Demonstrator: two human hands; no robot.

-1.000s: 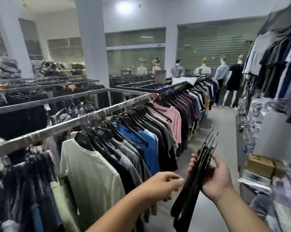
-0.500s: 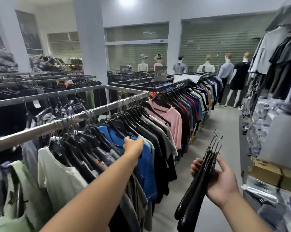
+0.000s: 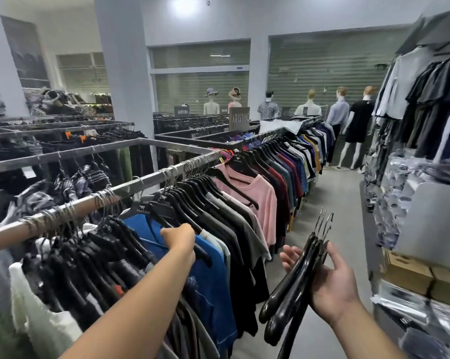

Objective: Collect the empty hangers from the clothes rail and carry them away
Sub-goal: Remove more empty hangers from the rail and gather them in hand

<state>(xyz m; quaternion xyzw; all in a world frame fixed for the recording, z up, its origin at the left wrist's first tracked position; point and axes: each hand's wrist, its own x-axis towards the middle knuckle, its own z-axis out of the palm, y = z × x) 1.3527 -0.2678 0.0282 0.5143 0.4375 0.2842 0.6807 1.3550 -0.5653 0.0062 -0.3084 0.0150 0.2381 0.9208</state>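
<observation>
A long metal clothes rail (image 3: pixel 146 178) runs from lower left toward the middle, packed with shirts on black hangers. My left hand (image 3: pixel 179 240) reaches across it and closes on the shoulder of a black hanger (image 3: pixel 167 203) lying over a blue shirt (image 3: pixel 208 286). My right hand (image 3: pixel 330 283) is low on the right over the aisle. It holds a bundle of black hangers (image 3: pixel 293 283), metal hooks pointing up and away. A pink shirt (image 3: pixel 255 193) hangs further along the rail.
A grey floor aisle (image 3: pixel 330 198) runs between the rail and a shelf of folded clothes and cardboard boxes (image 3: pixel 410 273) on the right. Several mannequins (image 3: pixel 358 123) stand at the far end before closed shutters. A white pillar (image 3: pixel 125 73) rises behind more racks at left.
My left hand rose from beside the bundle and reached forward to the rail, now gripping a hanger above the blue shirt. My right hand has kept the bundle in about the same place.
</observation>
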